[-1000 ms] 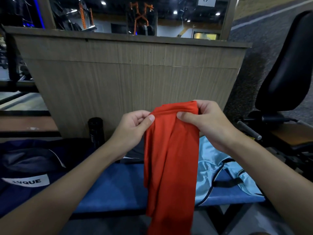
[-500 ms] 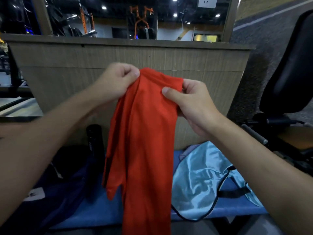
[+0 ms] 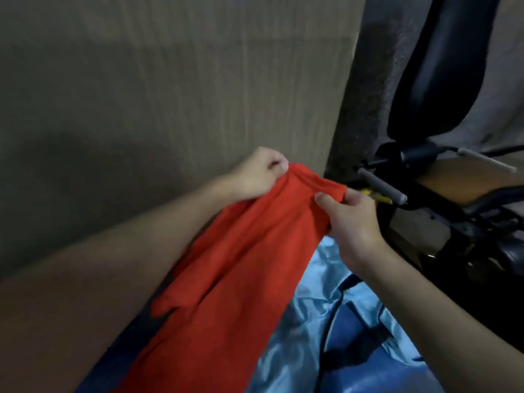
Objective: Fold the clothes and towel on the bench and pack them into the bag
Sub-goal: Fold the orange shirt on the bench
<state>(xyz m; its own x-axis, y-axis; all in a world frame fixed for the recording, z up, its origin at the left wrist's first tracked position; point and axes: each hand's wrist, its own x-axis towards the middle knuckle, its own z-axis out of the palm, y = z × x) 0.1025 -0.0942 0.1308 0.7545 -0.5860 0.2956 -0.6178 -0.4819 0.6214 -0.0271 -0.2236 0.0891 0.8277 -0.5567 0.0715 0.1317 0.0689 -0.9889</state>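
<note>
Red garment (image 3: 226, 279), top edge pinched in fingers (image 3: 276, 163) of left hand (image 3: 255, 178), right hand (image 3: 354, 225)

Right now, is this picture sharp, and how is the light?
Head view: dim and motion-blurred throughout; the wood wall is smeared, the left hand and right hand soft-edged; the red cloth is the brightest thing; the blue fabric shows a soft sheen, no harsh glare.

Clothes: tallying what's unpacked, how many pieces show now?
2: red garment pinched by left hand and right hand; light-blue satin piece on the bench. Others may be hidden.
</note>
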